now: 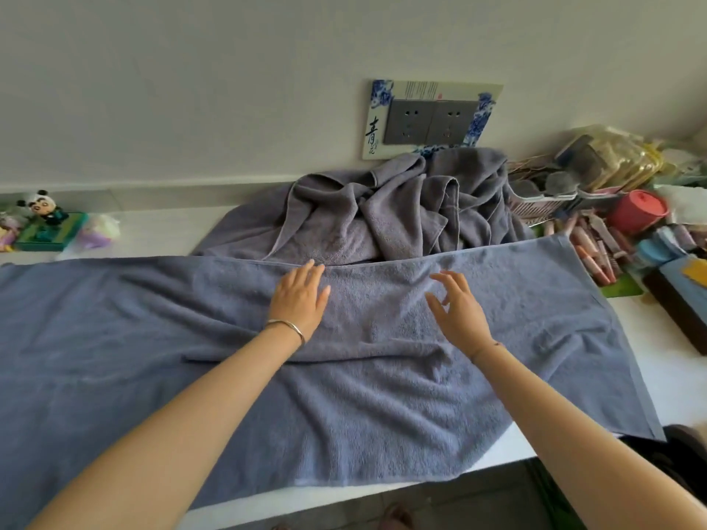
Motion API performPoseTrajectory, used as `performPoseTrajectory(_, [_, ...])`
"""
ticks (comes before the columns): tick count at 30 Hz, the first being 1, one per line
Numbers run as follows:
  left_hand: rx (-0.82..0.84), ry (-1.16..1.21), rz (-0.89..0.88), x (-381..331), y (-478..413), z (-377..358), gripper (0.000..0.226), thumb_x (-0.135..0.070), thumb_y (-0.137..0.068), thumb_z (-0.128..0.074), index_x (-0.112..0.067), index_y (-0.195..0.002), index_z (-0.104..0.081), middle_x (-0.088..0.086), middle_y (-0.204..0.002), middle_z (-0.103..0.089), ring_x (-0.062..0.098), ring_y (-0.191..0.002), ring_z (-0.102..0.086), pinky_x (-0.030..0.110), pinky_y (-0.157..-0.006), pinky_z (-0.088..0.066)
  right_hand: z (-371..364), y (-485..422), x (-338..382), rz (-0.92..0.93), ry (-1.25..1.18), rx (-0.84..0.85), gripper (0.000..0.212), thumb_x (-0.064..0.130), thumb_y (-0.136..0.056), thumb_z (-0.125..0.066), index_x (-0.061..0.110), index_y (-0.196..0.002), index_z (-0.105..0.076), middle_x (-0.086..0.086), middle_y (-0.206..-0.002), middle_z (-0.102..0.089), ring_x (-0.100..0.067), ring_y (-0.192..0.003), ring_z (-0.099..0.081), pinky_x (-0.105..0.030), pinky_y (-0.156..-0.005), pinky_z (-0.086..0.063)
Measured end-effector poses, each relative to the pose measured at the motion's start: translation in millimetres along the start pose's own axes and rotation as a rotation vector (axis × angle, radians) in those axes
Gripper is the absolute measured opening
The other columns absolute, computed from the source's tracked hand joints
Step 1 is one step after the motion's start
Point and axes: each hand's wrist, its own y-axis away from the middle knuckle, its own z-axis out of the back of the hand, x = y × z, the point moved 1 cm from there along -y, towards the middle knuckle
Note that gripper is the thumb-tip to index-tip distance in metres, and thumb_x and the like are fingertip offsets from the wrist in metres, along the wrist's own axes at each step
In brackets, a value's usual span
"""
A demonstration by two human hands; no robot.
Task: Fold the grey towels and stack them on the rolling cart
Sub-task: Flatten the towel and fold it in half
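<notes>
A large grey towel (382,395) lies spread across the white table, wrinkled in the middle, its near edge hanging over the front. My left hand (300,296) lies flat on the towel near its far edge, fingers straight, a metal bangle on the wrist. My right hand (457,307) hovers just over the towel to the right, fingers spread and relaxed, holding nothing. A heap of crumpled grey towels (401,212) sits behind, against the wall. No rolling cart is in view.
Small items crowd the table's right end: a red lidded pot (637,210), a basket (543,202), pink tubes (595,248) and a dark box (681,296). A panda figure (44,208) on a green box stands far left. Wall sockets (430,122) are above the heap.
</notes>
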Motion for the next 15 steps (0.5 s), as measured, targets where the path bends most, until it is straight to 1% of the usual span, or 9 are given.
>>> performPoseTrajectory(3, [-0.024, -0.055, 0.017, 20.9, -20.5, 0.3, 0.047, -0.032, -0.097, -0.038, -0.004, -0.134, -0.047, 0.017, -0.134, -0.051, 0.034, -0.127, -0.044, 0.043, -0.107, -0.03, 1.6, -45.2, -0.7, 0.024, -0.03, 0.073, 0.043, 0.031, -0.095, -0.05, 0.021, -0.136, -0.041, 0.004, -0.148, -0.03, -0.014, -0.08, -0.058, -0.036, -0.07, -0.053])
performPoseTrajectory(5, [-0.057, -0.102, 0.011, 32.5, -28.3, -1.1, 0.038, -0.028, -0.092, -0.048, -0.004, -0.119, -0.059, 0.017, -0.114, -0.062, 0.034, -0.112, -0.054, 0.042, -0.098, -0.04, -2.6, -69.2, -3.8, -0.009, -0.036, 0.124, 0.046, 0.032, -0.095, -0.05, 0.02, -0.137, -0.037, 0.002, -0.147, -0.033, -0.017, -0.087, -0.058, -0.041, -0.077, -0.052])
performPoseTrajectory(6, [-0.081, -0.133, 0.02, 37.3, -31.1, -0.2, 0.03, -0.027, -0.089, -0.055, -0.004, -0.106, -0.064, 0.015, -0.101, -0.065, 0.034, -0.101, -0.059, 0.041, -0.09, -0.045, -5.4, -78.4, -6.8, -0.037, -0.025, 0.151, 0.046, 0.033, -0.095, -0.049, 0.018, -0.137, -0.036, 0.0, -0.145, -0.036, -0.02, -0.095, -0.058, -0.043, -0.081, -0.051])
performPoseTrajectory(8, [-0.083, -0.191, 0.061, 48.2, -32.7, 2.7, 0.019, -0.023, -0.079, -0.071, -0.007, -0.084, -0.063, 0.01, -0.08, -0.064, 0.031, -0.08, -0.062, 0.038, -0.075, -0.049, -9.2, -91.3, -15.6, -0.07, 0.04, 0.204, 0.042, 0.034, -0.096, -0.048, 0.013, -0.132, -0.041, -0.005, -0.137, -0.044, -0.026, -0.107, -0.056, -0.043, -0.086, -0.048])
performPoseTrajectory(10, [-0.09, -0.241, 0.034, 60.3, -28.7, 7.0, 0.022, -0.02, -0.071, -0.079, -0.011, -0.074, -0.059, 0.006, -0.069, -0.06, 0.028, -0.068, -0.06, 0.035, -0.066, -0.049, -6.1, -92.7, -21.6, -0.029, 0.087, 0.182, 0.03, 0.032, -0.096, -0.048, 0.011, -0.117, -0.053, -0.007, -0.12, -0.054, -0.028, -0.1, -0.057, -0.04, -0.079, -0.048])
performPoseTrajectory(11, [-0.136, -0.26, 0.001, 66.0, -26.7, 10.1, 0.018, -0.018, -0.073, -0.077, -0.012, -0.072, -0.06, 0.005, -0.067, -0.059, 0.028, -0.064, -0.059, 0.034, -0.063, -0.048, -2.7, -91.7, -23.6, 0.015, 0.069, 0.12, 0.023, 0.029, -0.096, -0.049, 0.011, -0.108, -0.057, -0.006, -0.109, -0.056, -0.027, -0.092, -0.058, -0.039, -0.074, -0.048])
performPoseTrajectory(12, [-0.186, -0.252, -0.026, 69.1, -26.3, 15.7, 0.012, -0.019, -0.079, -0.068, -0.013, -0.073, -0.061, 0.005, -0.066, -0.057, 0.028, -0.062, -0.058, 0.034, -0.06, -0.047, 1.9, -92.4, -24.9, 0.065, 0.035, 0.035, 0.02, 0.027, -0.096, -0.049, 0.01, -0.1, -0.058, -0.005, -0.101, -0.057, -0.026, -0.085, -0.058, -0.038, -0.069, -0.047])
performPoseTrajectory(14, [-0.282, -0.175, -0.036, 70.3, -36.5, 28.0, 0.022, -0.026, -0.088, -0.046, -0.014, -0.078, -0.062, 0.005, -0.068, -0.055, 0.028, -0.062, -0.055, 0.034, -0.059, -0.043, 12.1, -97.6, -22.5, 0.136, -0.039, -0.139, 0.018, 0.023, -0.096, -0.05, 0.007, -0.093, -0.057, -0.005, -0.092, -0.056, -0.023, -0.077, -0.053, -0.036, -0.067, -0.044])
performPoseTrajectory(15, [-0.318, -0.137, -0.007, 68.3, -46.5, 35.1, 0.027, -0.028, -0.09, -0.041, -0.014, -0.081, -0.062, 0.007, -0.071, -0.056, 0.029, -0.065, -0.055, 0.035, -0.06, -0.042, 14.0, -104.7, -21.1, 0.154, -0.063, -0.192, 0.018, 0.022, -0.096, -0.05, 0.006, -0.091, -0.056, -0.005, -0.091, -0.055, -0.023, -0.077, -0.052, -0.036, -0.068, -0.043])
